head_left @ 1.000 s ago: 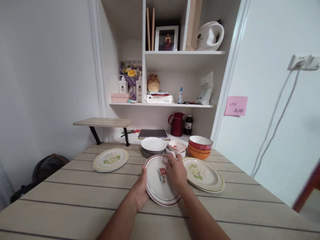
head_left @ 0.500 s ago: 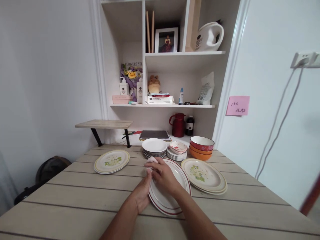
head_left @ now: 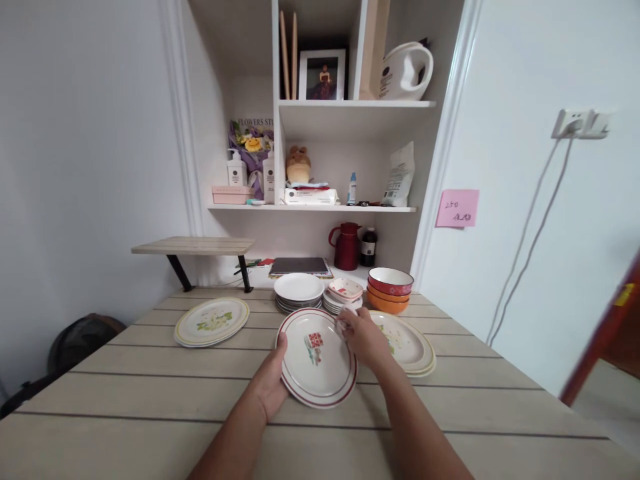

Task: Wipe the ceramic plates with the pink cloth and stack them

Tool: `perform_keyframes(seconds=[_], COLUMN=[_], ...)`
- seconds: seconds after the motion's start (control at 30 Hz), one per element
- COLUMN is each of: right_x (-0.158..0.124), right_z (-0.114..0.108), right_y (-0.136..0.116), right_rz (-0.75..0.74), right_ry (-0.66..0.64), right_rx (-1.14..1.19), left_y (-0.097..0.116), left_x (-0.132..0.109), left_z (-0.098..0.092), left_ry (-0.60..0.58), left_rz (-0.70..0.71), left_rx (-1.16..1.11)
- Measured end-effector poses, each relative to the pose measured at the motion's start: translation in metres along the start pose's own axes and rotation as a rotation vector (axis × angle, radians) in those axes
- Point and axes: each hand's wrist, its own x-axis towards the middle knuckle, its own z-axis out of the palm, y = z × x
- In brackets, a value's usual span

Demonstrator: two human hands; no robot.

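Note:
A white plate (head_left: 327,370) with red rim lines and a red and green picture at its middle is tilted up toward me. My left hand (head_left: 273,380) grips its left edge, thumb on the rim and fingers behind. A crumpled white cloth or tissue (head_left: 344,321) is pinched in my right hand (head_left: 367,339), pressed to the plate's upper right rim. Behind my right hand, partly hidden, lie stacked oval plates (head_left: 413,343) with a green leaf pattern. Similar yellow-rimmed plates (head_left: 213,321) lie to the left.
Stacked white plates (head_left: 299,287), small dishes (head_left: 345,289) and orange and red bowls (head_left: 390,293) stand at the back. A raised wooden shelf (head_left: 195,245) is at back left. Beyond are a red jug (head_left: 346,247), a dark bottle (head_left: 369,248) and a laptop (head_left: 300,265).
My right hand has moved with the cloth from the plate's left edge to its upper right rim, uncovering the picture. The plate has tilted up toward me, and the view has shifted slightly.

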Motion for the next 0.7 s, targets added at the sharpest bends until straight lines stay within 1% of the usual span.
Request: perform_keyframes(seconds=[0.03, 0.1, 0.2, 0.33, 0.43, 0.5, 0.53, 0.63, 0.7], right_x=[-0.002, -0.007, -0.019, -0.037, -0.044, -0.045, -0.044, -0.036, -0.028], right_z=[-0.002, -0.006, -0.009, -0.01, -0.005, 0.003, 0.007, 0.022, 0.031], right_y=[0.003, 0.006, -0.001, -0.021, -0.039, -0.052, -0.057, -0.072, -0.077], right_rz=[0.008, -0.021, -0.147, -0.349, -0.498, -0.555, -0.563, -0.532, -0.493], right_ry=[-0.054, -0.159, -0.275, -0.408, -0.51, -0.488, -0.444, -0.246, -0.13], right_rx=[-0.029, -0.076, -0.122, -0.067, 0.123, 0.28, 0.348, 0.492, 0.519], left_y=[0.0, -0.001, -0.003, -0.003, -0.002, -0.001, -0.002, -0.004, -0.006], left_x=[0.001, 0.005, 0.01, 0.01, 0.007, 0.005, 0.005, 0.006, 0.008], left_z=[-0.002, -0.007, -0.012, -0.013, -0.009, -0.006, -0.006, -0.006, -0.006], left_ry=[0.023, 0.061, 0.059, -0.007, -0.111, -0.176, -0.189, -0.156, -0.134], left_rz=[0.017, 0.049, 0.071, 0.039, 0.04, 0.031, 0.029, 0.061, 0.071], left_rx=[-0.011, -0.025, -0.045, -0.058, -0.068, -0.075, -0.078, -0.089, -0.088])
